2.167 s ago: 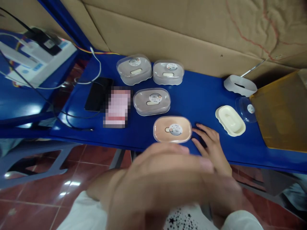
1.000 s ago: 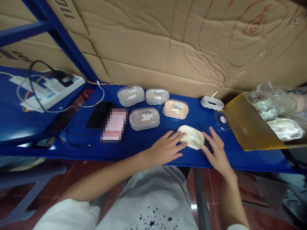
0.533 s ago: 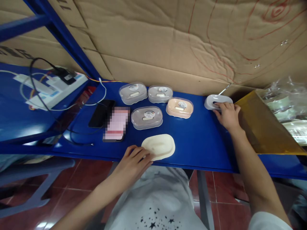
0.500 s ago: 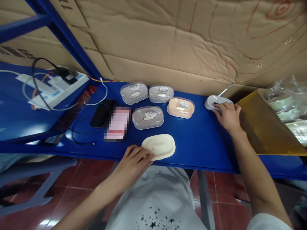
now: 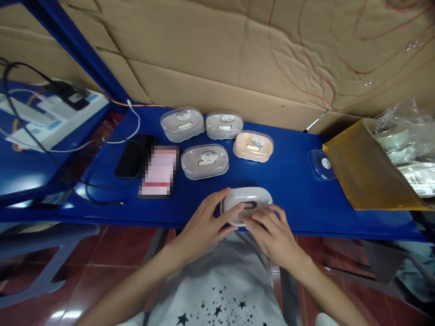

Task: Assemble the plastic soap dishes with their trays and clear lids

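Head view: your left hand (image 5: 204, 226) and right hand (image 5: 277, 233) are both on the grey cover (image 5: 251, 194)

Behind your work stands a cardboard sheet (image 5: 190, 59), marked with red lines toward the right. Before it runs the blue tabletop (image 5: 288, 185). On your right sits a brown carton (image 5: 370, 176) with plastic-wrapped items (image 5: 397, 140) in it; on your far left, a white power strip (image 5: 64, 120) has plugs and cables in it.

Your hands meet near the front edge of the tabletop, with the cover between them. Your left hand spans the cover's left end: the forefinger touches the far corner, and the thumb lies over the top, well spread from it. Your right hand is more gathered, its fingers bent over the near right edge. You cannot tell from this angle whether either hand truly pinches the cover; what lies beneath is hidden.

Beyond your hands are three grey lidded boxes (image 5: 205, 161) and one peach lidded box (image 5: 253, 146). To their left, a black phone (image 5: 132, 156) lies beside a phone with a pixelated screen (image 5: 159, 170).

Just beside the carton lies a clear lid (image 5: 319, 165). Smallest is the oval slot (image 5: 251, 205) in the cover, close to your left thumb.
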The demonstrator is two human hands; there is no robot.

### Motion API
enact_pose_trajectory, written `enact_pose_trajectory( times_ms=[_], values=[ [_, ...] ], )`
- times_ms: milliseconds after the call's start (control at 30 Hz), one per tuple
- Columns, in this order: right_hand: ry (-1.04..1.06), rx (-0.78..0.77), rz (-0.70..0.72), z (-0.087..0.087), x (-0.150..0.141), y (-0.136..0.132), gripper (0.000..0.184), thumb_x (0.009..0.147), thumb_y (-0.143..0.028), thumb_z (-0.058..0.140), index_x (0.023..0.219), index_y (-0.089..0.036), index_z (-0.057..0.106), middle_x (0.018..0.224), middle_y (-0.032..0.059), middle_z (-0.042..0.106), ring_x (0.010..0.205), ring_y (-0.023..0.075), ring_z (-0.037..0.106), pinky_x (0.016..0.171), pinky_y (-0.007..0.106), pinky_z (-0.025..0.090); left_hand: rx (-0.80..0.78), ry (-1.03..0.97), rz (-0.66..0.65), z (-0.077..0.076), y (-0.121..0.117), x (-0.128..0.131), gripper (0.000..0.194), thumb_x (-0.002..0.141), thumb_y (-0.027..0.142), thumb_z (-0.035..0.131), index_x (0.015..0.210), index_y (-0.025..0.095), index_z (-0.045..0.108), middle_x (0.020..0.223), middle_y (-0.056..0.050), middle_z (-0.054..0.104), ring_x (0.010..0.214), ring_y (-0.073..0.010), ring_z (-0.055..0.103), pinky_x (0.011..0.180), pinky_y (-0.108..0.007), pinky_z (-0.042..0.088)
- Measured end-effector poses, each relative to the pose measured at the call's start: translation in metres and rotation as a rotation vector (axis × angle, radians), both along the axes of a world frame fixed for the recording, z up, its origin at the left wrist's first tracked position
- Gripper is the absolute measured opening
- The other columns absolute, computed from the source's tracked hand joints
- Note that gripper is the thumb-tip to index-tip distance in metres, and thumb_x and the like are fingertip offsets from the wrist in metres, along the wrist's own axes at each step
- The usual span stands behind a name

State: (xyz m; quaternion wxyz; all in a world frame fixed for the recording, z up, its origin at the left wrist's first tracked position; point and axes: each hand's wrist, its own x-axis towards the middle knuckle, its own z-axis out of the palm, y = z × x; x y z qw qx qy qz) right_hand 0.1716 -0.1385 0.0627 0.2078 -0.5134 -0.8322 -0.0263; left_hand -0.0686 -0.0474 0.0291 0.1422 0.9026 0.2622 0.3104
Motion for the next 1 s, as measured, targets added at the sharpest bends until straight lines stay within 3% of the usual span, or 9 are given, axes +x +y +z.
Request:
enact_pose_trajectory(
  times_ms=[167, 267, 367, 433, 500, 567, 700, 900, 1000],
  values=[
    [-0.13, -0.032, 0.148, -0.008, -0.021, 0.011, 0.047, 0.105, -0.013, 0.061, 0.152, -0.019, 0.063, 0.143, 0.0107, 0.074, 0.135, 0.0258, 0.064, 0.119, 0.047, 0.047, -0.074, 0.156, -0.035, 0.002, 0.008, -0.017, 0.055, 0.105, 0.037, 0.071, 0.156, 0.025, 0.053, 0.171, -0.018, 0.04, 0.153, -0.0408, 0.046, 0.114, -0.062, 0.06],
    [-0.018, -0.027, 0.184, -0.002, 0.012, 0.029, 0.053, 0.107, -0.021, 0.062, 0.159, -0.029, 0.057, 0.149, 0.006, 0.071, 0.139, 0.0251, 0.063, 0.122, 0.049, 0.049, -0.103, 0.165, 0.008, 0.006, 0.014, -0.029, 0.049, 0.107, 0.036, 0.069, 0.153, 0.026, 0.055, 0.171, -0.018, 0.04, 0.152, -0.0398, 0.049, 0.116, -0.065, 0.057],
    [0.009, 0.075, -0.271, 0.001, 0.089, 0.052, 0.053, 0.109, -0.035, 0.061, 0.161, -0.033, 0.053, 0.161, 0.0115, 0.06, 0.15, 0.0375, 0.055, 0.12, 0.067, 0.045, -0.128, 0.172, 0.033, 0.013, 0.021, -0.035, 0.045, 0.105, 0.039, 0.071, 0.146, 0.025, 0.059, 0.166, -0.019, 0.043, 0.148, -0.0399, 0.053, 0.114, -0.066, 0.056],
    [-0.016, 0.126, -0.621, -0.004, 0.146, 0.06, 0.058, 0.107, -0.05, 0.062, 0.162, -0.032, 0.052, 0.171, 0.0157, 0.047, 0.157, 0.0517, 0.041, 0.119, 0.085, 0.033, -0.133, 0.174, 0.026, 0.018, 0.024, -0.034, 0.043, 0.103, 0.038, 0.075, 0.142, 0.026, 0.061, 0.163, -0.019, 0.045, 0.149, -0.0409, 0.052, 0.115, -0.066, 0.055],
    [0.026, 0.082, -0.744, -0.014, 0.191, 0.06, 0.062, 0.105, -0.06, 0.061, 0.16, -0.032, 0.052, 0.172, 0.0168, 0.045, 0.156, 0.0581, 0.039, 0.114, 0.093, 0.028, -0.132, 0.177, -0.008, 0.022, 0.026, -0.029, 0.042, 0.102, 0.033, 0.076, 0.141, 0.026, 0.061, 0.164, -0.018, 0.044, 0.152, -0.0407, 0.049, 0.117, -0.066, 0.054],
    [0.054, 0.034, -0.728, -0.023, 0.215, 0.053, 0.062, 0.102, -0.062, 0.063, 0.155, -0.031, 0.055, 0.163, 0.0177, 0.055, 0.15, 0.0566, 0.048, 0.115, 0.088, 0.034, -0.14, 0.179, -0.065, 0.025, 0.026, -0.023, 0.043, 0.101, 0.028, 0.075, 0.141, 0.026, 0.059, 0.165, -0.019, 0.043, 0.156, -0.0397, 0.046, 0.119, -0.064, 0.054],
    [0.088, 0.0, -0.64, -0.031, 0.212, 0.033, 0.048, 0.104, -0.058, 0.058, 0.143, -0.03, 0.063, 0.147, 0.0164, 0.066, 0.141, 0.0464, 0.06, 0.117, 0.072, 0.046, -0.16, 0.16, -0.168, 0.024, 0.025, -0.016, 0.04, 0.098, 0.021, 0.072, 0.135, 0.022, 0.058, 0.169, -0.019, 0.04, 0.162, -0.0384, 0.039, 0.124, -0.06, 0.051],
    [0.173, 0.023, -0.694, -0.033, 0.182, 0.031, 0.063, 0.091, -0.073, 0.073, 0.13, -0.024, 0.064, 0.135, 0.0206, 0.063, 0.135, 0.0453, 0.06, 0.11, 0.07, 0.052, -0.123, 0.161, -0.207, 0.02, 0.023, -0.011, 0.039, 0.099, 0.031, 0.077, 0.133, 0.021, 0.059, 0.168, -0.02, 0.043, 0.162, -0.0406, 0.039, 0.123, -0.063, 0.052],
    [0.261, 0.015, -0.545, -0.026, 0.156, 0.034, 0.054, 0.094, -0.061, 0.076, 0.13, -0.023, 0.063, 0.13, 0.0171, 0.064, 0.134, 0.0402, 0.062, 0.111, 0.063, 0.054, -0.131, 0.132, -0.216, 0.019, 0.021, -0.006, 0.034, 0.099, 0.024, 0.075, 0.129, 0.021, 0.059, 0.167, -0.019, 0.047, 0.162, -0.0395, 0.041, 0.122, -0.062, 0.054]
  ],
)
